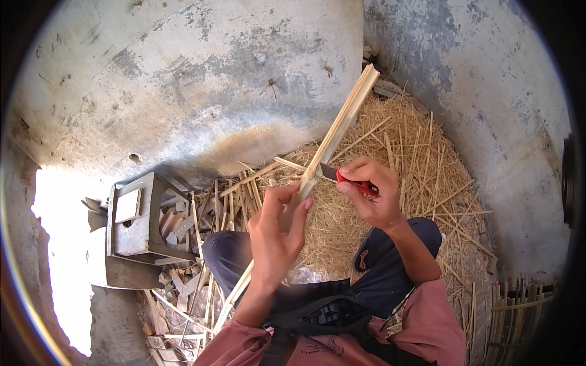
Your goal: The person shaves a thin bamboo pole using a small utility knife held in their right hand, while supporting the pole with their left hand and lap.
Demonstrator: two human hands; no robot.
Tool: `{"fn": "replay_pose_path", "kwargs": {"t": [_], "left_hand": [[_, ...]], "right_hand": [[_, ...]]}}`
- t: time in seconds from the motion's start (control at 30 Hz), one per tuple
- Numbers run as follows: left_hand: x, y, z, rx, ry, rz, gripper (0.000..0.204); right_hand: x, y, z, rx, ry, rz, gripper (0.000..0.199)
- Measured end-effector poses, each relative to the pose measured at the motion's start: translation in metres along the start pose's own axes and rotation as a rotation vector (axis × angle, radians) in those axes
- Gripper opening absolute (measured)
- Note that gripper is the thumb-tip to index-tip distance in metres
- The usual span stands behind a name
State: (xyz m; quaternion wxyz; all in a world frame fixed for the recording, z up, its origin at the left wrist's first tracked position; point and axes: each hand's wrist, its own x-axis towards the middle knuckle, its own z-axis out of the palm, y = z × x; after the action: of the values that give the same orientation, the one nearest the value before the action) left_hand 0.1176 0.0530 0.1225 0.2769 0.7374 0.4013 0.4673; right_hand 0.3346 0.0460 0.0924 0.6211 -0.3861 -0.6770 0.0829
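A split cane [339,128] runs near left to far right, clasped in the left grip [278,229]; just beyond, the right grip [377,196], closed around a red-handled knife [329,173], presents the blade at the cane's right side.

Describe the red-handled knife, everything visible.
The red-handled knife has a dark-grey, metallic-looking blade and a red handle with dark detail, partly covered by the gripping right hand. The blade points left, slightly upward, meeting a split bamboo strip. Whether it bites in is unclear.
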Motion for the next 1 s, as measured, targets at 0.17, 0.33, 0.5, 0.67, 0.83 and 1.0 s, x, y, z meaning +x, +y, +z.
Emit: {"fn": "replay_pose_path", "kwargs": {"t": [0.17,0.33,0.5,0.67,0.83,1.0], "left_hand": [[-0.011,-0.002,0.005,-0.034,0.007,-0.06,0.031],[-0.015,-0.007,0.005,-0.031,0.02,-0.054,0.028],[-0.019,-0.016,0.005,-0.083,0.013,-0.143,0.029],[-0.024,-0.028,0.006,-0.072,0.014,-0.108,0.029],[-0.028,-0.035,0.003,-0.059,0.021,-0.136,0.029],[-0.03,-0.038,0.003,-0.076,0.022,-0.155,0.028]], "right_hand": [[0.001,-0.01,-0.002,-0.047,-0.049,0.014,0.015],[-0.002,-0.012,0.004,-0.092,-0.066,0.032,0.013],[-0.005,-0.013,0.013,-0.153,-0.073,0.066,0.011],[-0.009,-0.011,0.018,-0.174,-0.097,0.098,0.01],[-0.01,-0.011,0.022,-0.178,-0.129,0.122,0.01],[-0.013,-0.007,0.025,-0.201,-0.143,0.11,0.011]]}}
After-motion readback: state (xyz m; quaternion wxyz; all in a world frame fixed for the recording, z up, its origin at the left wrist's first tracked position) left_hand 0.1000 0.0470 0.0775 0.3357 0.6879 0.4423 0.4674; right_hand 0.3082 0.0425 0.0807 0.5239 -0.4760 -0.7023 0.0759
